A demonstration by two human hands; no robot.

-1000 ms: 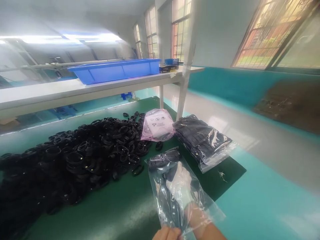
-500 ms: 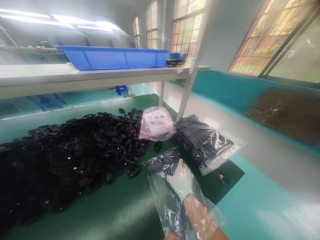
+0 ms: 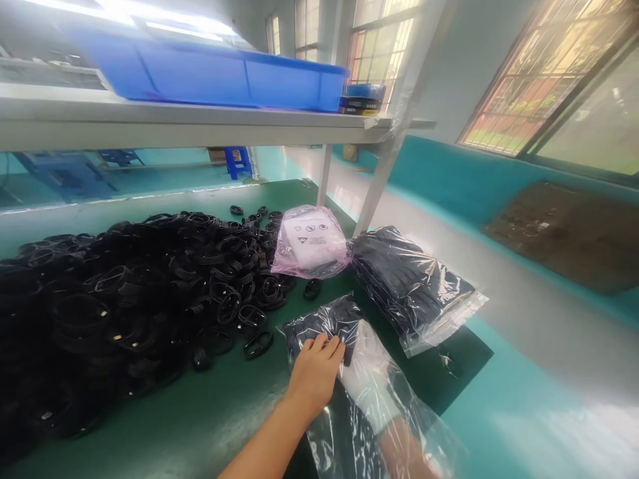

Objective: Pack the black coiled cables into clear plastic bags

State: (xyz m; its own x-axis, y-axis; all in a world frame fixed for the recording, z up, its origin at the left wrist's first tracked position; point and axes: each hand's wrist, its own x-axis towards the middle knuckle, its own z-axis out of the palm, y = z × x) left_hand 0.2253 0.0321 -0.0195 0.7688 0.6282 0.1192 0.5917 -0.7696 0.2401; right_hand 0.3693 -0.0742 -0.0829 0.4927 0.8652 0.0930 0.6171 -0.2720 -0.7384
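A clear plastic bag lies at the front of the table, with black coiled cables packed in its far end. My right hand, in a white glove, reaches inside the bag. Its fingers stretch forward against the cables, seen through the plastic; its thumb is hidden. My bare left hand rests on the outside of the same bag, fingers slightly bent and apart, pressing over the cables. Beyond lies a second, filled bag of black cables. A pink plastic bag with a printed white packet sits beside it.
A large pile of black coiled cables covers the left of the green table. A raised shelf crosses behind, carrying a blue bin and small boxes. Its post stands behind the filled bag.
My left hand has come up from the bottom edge onto the bag, over the cables. My right hand remains inside the bag and has turned slightly. The view has tilted down somewhat.
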